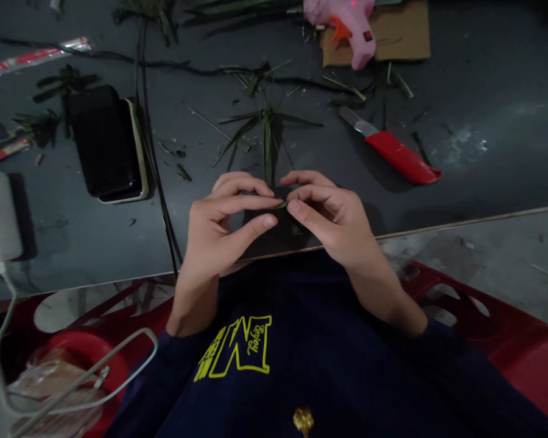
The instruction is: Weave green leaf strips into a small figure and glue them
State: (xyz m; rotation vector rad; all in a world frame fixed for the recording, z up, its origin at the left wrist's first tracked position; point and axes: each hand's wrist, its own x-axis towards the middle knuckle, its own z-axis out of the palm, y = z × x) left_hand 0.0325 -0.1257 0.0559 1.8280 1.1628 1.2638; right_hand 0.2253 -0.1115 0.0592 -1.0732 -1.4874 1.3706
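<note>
Leaf piece [284, 205], small and green, sits where the two hands meet, just above the near edge of the grey table [484, 173]. The right hand [338, 213] appears to pinch it between thumb and forefinger; the left hand [221, 222] has its forefinger tip against the other end, its thumb parted and gripping nothing visible. Such a thin strip probably calls for a light, steady pinch and small finger movements, lest it crease or slip. Just beyond the fingertips lies a spidery leaf figure [266, 131], which a careless knuckle could nudge. To the right rests a red-handled knife [402, 157], its blade towards that figure; farther off, a pink glue gun [360, 33] shows a red light, so its nozzle may be hot. Left of the hands lie stacked phones [103, 140] and a dark cord [159, 194] crossing the table edge.
</note>
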